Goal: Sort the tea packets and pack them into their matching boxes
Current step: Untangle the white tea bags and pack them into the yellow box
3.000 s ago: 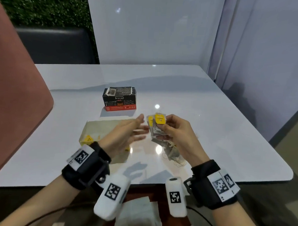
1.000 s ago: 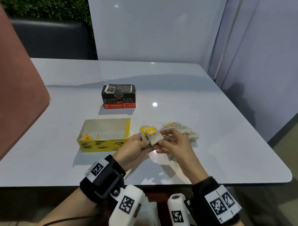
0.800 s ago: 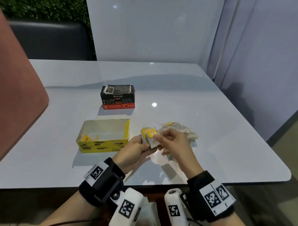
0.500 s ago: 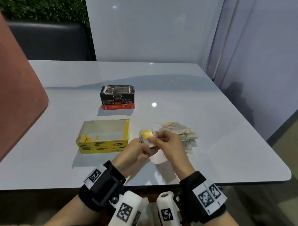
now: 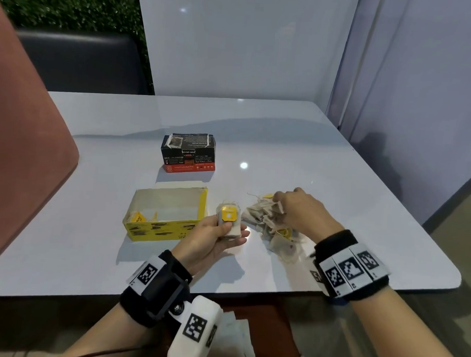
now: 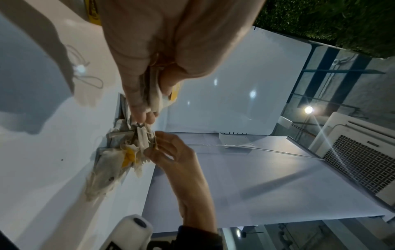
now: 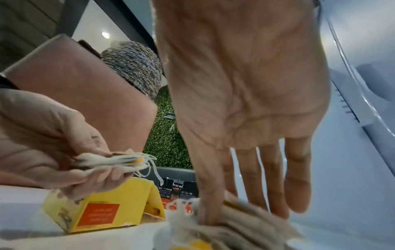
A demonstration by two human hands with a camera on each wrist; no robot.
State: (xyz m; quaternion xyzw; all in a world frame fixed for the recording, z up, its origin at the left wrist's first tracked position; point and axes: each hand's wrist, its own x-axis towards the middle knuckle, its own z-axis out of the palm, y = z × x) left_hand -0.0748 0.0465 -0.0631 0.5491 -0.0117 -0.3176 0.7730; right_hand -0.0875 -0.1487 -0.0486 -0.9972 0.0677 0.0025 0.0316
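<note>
My left hand (image 5: 225, 230) holds a small stack of tea bags (image 5: 228, 218) with a yellow tag on top, just right of the open yellow box (image 5: 167, 226). In the left wrist view the thumb and fingers of my left hand (image 6: 149, 101) pinch that stack (image 6: 154, 99). My right hand (image 5: 280, 204) reaches down onto the loose pile of tea bags (image 5: 264, 225) on the table. In the right wrist view my right hand (image 7: 230, 213) has straight fingers, and its thumb and fingertips touch the pile (image 7: 235, 225). A closed black and red tea box (image 5: 188, 154) stands behind the yellow one.
The white table (image 5: 337, 161) has a rounded front right corner and a wall panel behind it. A pink seat back (image 5: 20, 142) rises at the left. Inside the yellow box a few tagged bags (image 5: 138, 217) lie at its left end.
My right hand has let go of the stack and moved right onto the loose pile. My left hand now holds the stack alone, a little closer to the yellow box.
</note>
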